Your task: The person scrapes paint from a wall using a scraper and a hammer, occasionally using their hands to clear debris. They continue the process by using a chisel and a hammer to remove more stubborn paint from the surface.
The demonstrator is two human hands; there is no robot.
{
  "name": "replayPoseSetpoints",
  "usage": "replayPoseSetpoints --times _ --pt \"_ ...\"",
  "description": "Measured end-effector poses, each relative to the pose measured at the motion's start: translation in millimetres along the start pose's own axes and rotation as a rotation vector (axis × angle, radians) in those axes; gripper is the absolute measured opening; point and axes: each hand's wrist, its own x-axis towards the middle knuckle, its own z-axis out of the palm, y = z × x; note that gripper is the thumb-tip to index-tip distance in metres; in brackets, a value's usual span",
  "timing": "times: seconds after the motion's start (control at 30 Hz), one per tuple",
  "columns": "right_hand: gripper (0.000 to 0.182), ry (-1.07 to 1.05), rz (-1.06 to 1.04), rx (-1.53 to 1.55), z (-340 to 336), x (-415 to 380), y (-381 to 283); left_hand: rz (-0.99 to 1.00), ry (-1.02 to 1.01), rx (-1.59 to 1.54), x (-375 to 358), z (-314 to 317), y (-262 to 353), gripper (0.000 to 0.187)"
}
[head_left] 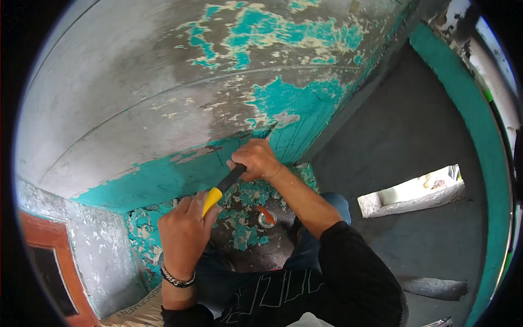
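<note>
Against the peeling turquoise-painted concrete wall (163,98), the long scraper with yellow handle and dark blade (223,188) is gripped by both hands: the left hand (184,234), wearing a beaded bracelet (175,279), is closed around the yellow end, while the right hand (256,159) clasps the dark shaft just above it, pressing the tip to the paint. Below both hands, loose turquoise paint flakes (245,218) litter the grey floor (425,240).

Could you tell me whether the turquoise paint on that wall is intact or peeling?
Peeling: the wall shows bare grey patches, and paint flakes litter the floor below.
</note>
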Motion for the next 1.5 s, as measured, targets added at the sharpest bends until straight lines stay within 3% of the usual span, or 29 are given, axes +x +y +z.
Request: replayPoseSetpoints --times 0.2,0.33,0.5,1.03,1.1,1.2,1.37,1.5 --pt "0.015 0.008 0.055 -0.048 0 -7 15 0.085 0.086 -0.034 11 13 -6 0.03" --pt "0.026 0.111 -0.018 0.077 -4 1 -3 0.021 0.051 0.003 3 4 5 0.029" --pt "0.016 0.139 -0.027 0.025 4 2 6 0.027 0.043 0.023 4 8 -9 0.029" --pt "0.011 0.096 -0.013 0.023 -2 -1 16 0.025 0.067 -0.036 16 15 -5 0.028" --pt "0.015 -0.052 0.124 -0.073 -5 -11 30 0.036 0.059 -0.064 27 27 -9 0.028" --pt "0.015 -0.013 0.181 -0.043 -12 -16 34 0.131 0.12 -0.103 34 37 -12 0.028" --pt "0.014 0.014 0.139 -0.153 -26 -18 22 0.02 0.035 -0.146 14 33 13 0.026" --pt "0.013 0.008 0.211 -0.249 -32 -27 38 0.043 0.041 -0.158 28 49 13 0.026"
